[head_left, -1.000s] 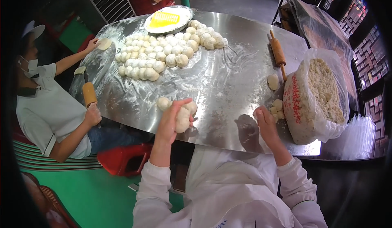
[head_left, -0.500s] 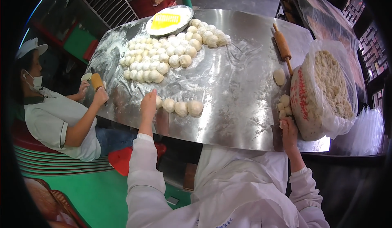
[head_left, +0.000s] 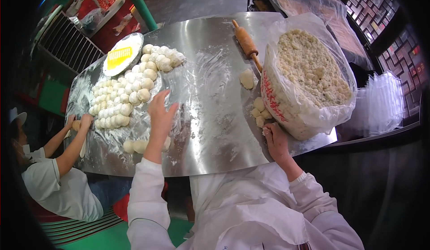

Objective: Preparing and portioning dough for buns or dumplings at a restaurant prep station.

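Moved across dough balls (head_left: 135, 146), left hand (head_left: 161, 113) spreads empty; right hand (head_left: 277, 142) curls, hold unclear, beside bag (head_left: 286, 118) of mixture (head_left: 309, 68).

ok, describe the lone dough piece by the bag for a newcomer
On the steel table, find the big open plastic bag at the right. Just left of it, beside the rolling pin, lies the dough piece. Unlike the small lumps clustered by the right hand, it's single, larger and longer.
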Tool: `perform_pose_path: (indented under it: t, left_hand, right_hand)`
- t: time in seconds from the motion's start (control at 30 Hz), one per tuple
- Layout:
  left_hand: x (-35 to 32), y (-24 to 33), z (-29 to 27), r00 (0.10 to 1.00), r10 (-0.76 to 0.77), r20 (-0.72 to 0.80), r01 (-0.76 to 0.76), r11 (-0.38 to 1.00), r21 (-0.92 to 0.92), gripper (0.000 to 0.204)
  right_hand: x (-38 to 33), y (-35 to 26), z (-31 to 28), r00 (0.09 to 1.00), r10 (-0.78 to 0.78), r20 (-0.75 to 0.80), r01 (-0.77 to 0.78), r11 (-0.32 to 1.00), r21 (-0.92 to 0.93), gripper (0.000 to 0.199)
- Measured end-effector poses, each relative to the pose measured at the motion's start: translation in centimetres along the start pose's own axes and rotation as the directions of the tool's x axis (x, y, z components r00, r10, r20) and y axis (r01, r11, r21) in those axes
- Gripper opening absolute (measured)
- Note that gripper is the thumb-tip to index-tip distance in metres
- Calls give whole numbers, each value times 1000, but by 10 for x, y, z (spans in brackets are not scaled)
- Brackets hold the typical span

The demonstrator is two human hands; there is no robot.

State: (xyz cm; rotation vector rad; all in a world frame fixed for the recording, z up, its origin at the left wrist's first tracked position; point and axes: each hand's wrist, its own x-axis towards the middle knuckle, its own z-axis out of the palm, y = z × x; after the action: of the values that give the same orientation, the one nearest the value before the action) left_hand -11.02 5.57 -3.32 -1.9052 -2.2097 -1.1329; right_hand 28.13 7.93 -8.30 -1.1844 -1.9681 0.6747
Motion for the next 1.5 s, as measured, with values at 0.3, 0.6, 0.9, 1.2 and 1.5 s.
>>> perform_pose_path:
  t: [0.3,0.6,0.9,1.2,1.5]
  left_hand:
    - [76,136,184,972,117,206,-102,991,-83,64]
    - [14,141,79,992,42,118,10,913,-408,39]
    - [-31,100,28,895,38,445,49,982,-182,31]
    - [-73,132,82,837,196,511,-333,924,191,61]
    - [-71,106,64,883,45,467,-84,994,63,64]
  right_hand:
    - [-3,-4,1,996,80,44,-79,996,-31,17]
    - [-3,5,2,999,53,11,-53,998,13,14]
    - [0,8,3,1000,-12,15,12,1000,9,11]
    - [0,-2,0,998,30,54,-30,1000,3,14]
    - [-4,-5,1,995,-96,11,97,993,-61,15]
